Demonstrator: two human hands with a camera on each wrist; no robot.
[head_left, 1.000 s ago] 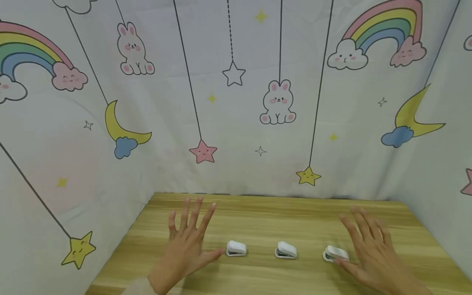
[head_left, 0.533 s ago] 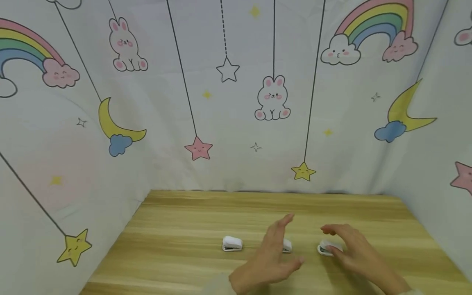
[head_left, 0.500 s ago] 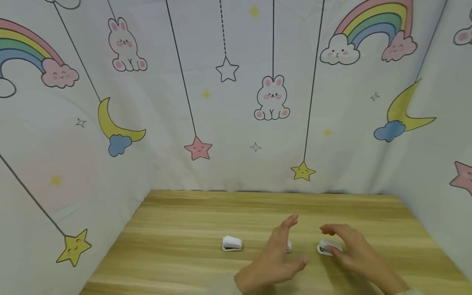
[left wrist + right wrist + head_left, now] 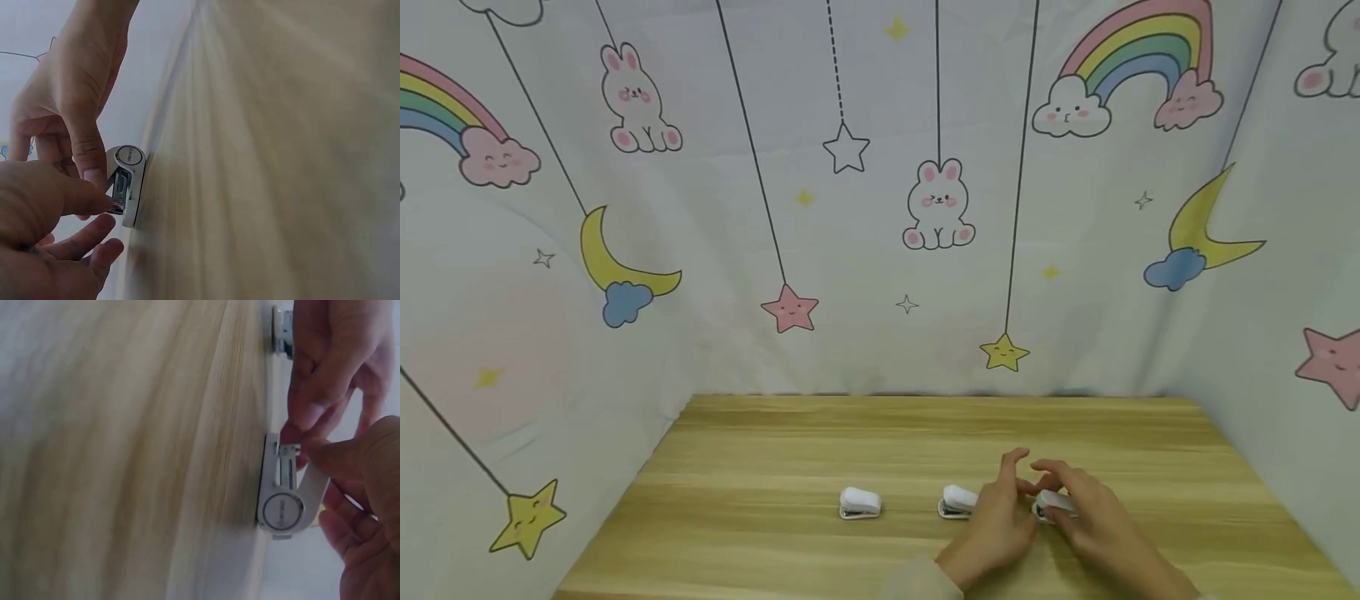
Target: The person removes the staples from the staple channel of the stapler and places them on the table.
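Three small white staplers are spaced out in a row on the wooden table. At the rightmost stapler [image 4: 1054, 502], my right hand [image 4: 1101, 521] pinches the raised upper arm between thumb and fingers. The base appears to rest on the table in the right wrist view, where the stapler [image 4: 284, 494] gapes with its metal staple channel showing. My left hand [image 4: 1000, 521] has its bent fingers and thumb at that stapler's front end. Whether the left fingertips grip it or only touch it is hard to see. The middle stapler [image 4: 957, 502] is partly behind my left hand.
The left stapler [image 4: 860, 503] lies on the wooden table [image 4: 737, 500], apart from both hands. A pale curtain [image 4: 865, 350] printed with rabbits, stars, moons and rainbows closes off the back and both sides.
My left hand has moved right from beside the left stapler, past the middle one, to the right stapler. My right hand has closed from spread fingers onto the right stapler.
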